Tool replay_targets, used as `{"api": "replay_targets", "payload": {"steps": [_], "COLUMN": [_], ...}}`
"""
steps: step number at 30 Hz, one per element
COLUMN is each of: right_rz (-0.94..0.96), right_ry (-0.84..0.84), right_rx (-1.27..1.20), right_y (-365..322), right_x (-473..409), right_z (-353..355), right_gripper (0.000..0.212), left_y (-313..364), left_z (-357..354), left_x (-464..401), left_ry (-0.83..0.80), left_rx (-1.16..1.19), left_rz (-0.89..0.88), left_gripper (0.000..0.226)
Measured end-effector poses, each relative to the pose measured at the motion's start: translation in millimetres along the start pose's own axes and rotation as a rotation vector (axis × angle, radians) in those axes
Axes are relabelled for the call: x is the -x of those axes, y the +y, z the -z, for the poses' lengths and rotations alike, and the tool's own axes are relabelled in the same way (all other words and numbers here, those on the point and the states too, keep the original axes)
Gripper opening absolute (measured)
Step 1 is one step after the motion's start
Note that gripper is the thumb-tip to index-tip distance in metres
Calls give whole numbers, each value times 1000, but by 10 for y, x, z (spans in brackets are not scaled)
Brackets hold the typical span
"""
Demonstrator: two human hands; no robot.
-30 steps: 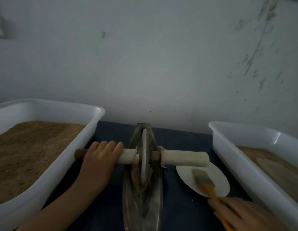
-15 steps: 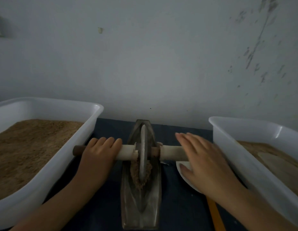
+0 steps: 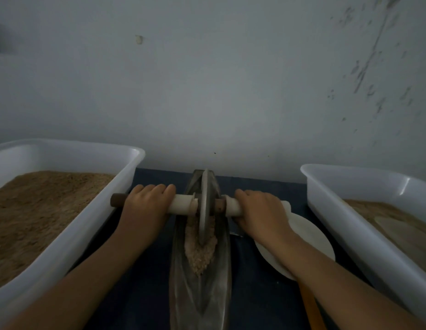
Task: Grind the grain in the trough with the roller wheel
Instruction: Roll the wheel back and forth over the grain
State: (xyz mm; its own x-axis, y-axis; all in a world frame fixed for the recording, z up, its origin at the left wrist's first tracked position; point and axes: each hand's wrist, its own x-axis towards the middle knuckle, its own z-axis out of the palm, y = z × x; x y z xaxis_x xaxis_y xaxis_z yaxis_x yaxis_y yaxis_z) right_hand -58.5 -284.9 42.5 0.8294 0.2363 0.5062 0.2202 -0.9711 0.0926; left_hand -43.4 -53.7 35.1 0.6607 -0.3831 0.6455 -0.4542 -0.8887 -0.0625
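Observation:
A dark boat-shaped metal trough [image 3: 200, 289] lies lengthwise on the dark table between two tubs. A heap of pale crushed grain [image 3: 200, 251] sits in its far half. The grey roller wheel [image 3: 204, 206] stands upright in the trough at the far end of the heap. Its axle handle [image 3: 183, 206], wrapped in white, runs crosswise. My left hand [image 3: 147, 206] grips the left part of the handle. My right hand [image 3: 259, 208] grips the right part, hiding most of it.
A white tub [image 3: 71, 239] of brown grain stands at the left, and another white tub [image 3: 364, 236] of brown meal at the right. A white plate [image 3: 309, 236] lies under my right forearm, with an orange brush handle [image 3: 312, 308] near it. A grey wall rises close behind.
My right hand left the brush by the plate, moved left and closed round the right part of the handle. The wheel rolled a little away from me. My left hand kept its hold.

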Motion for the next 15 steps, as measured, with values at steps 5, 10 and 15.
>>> {"api": "replay_targets", "payload": {"steps": [5,10,15], "right_rz": [-18,-56,-69], "right_ry": [9,-47,-125], "right_rx": [20,26,-34], "right_y": [58,72,20], "right_x": [-287,-368,7], "right_z": [-136,-165,-14], "right_gripper": [16,16,20], "left_y": [-40,-53,40], "left_z": [-138,-188,24], "left_x": [-216,-291,-77], "left_ry": [-51,-71,-128], "left_rx": [-28,-55,-102], "left_rz": [69,126,30], "left_gripper": [31,18,32]}}
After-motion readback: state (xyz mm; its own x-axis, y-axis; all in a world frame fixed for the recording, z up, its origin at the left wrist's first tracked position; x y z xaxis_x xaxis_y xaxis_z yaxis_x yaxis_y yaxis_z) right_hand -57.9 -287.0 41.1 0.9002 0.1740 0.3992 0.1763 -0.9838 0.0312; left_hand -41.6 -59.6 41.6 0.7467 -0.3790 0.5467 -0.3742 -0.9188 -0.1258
